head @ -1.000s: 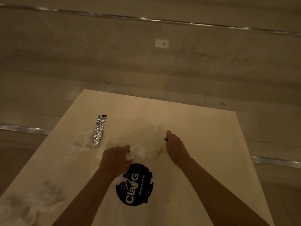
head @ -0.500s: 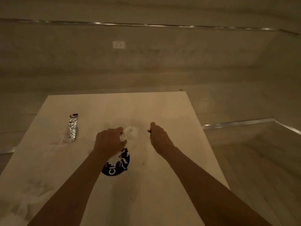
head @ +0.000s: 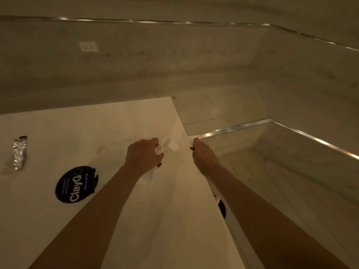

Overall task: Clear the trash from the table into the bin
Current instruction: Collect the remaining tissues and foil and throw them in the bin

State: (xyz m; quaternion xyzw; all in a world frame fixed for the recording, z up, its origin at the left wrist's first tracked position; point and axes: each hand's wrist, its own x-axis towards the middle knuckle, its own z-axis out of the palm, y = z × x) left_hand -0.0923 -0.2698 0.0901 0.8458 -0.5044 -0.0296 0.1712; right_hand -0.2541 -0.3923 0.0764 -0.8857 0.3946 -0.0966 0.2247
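My left hand (head: 144, 157) grips a crumpled white tissue (head: 169, 146) above the white table (head: 58, 133), close to its right edge. My right hand (head: 204, 158) is just past that edge, over the floor, with its fingers curled and a small dark scrap (head: 192, 148) pinched at the fingertips. A crumpled strip of silver foil (head: 19, 153) lies on the table at the far left. A round black ClayGo sticker (head: 76, 184) lies flat on the table left of my left forearm. No bin is in view.
Beyond the table's right edge the floor drops in a marble step with a metal trim strip (head: 233, 129). A wall socket (head: 88, 47) sits on the far wall. A small dark object (head: 222, 207) shows under the table's right edge.
My view has swung right, so the foil and sticker have slid left. Both hands have moved to the table's right edge, still holding the tissue and the dark scrap.
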